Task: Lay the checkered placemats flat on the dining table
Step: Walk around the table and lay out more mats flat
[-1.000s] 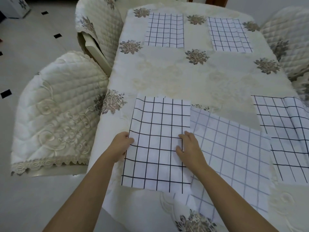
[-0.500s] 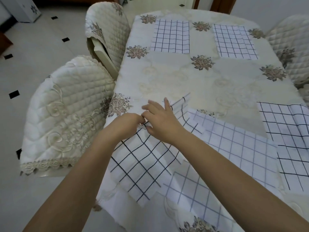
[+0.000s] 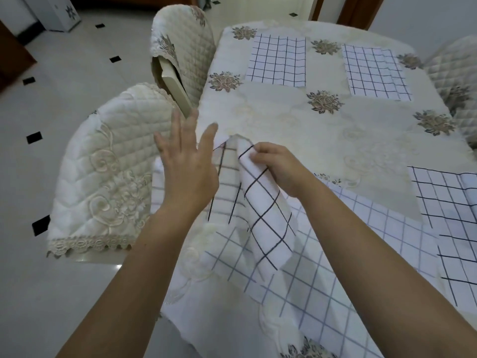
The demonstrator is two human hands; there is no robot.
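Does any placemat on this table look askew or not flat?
Yes. The dark-lined placemat is bunched up in the right hand. The pale-lined placemat beneath it lies crooked. The far right placemat has a fold along its right side.

— What sort of place am I looking at?

— A home dining room, I'd say. I see a dining table under a flower-embroidered cloth, with checkered placemats on it.

— Anything else?

— Chairs in quilted, lace-edged covers stand beside it. The floor is pale tile with small black insets, and I see a wooden door frame behind.
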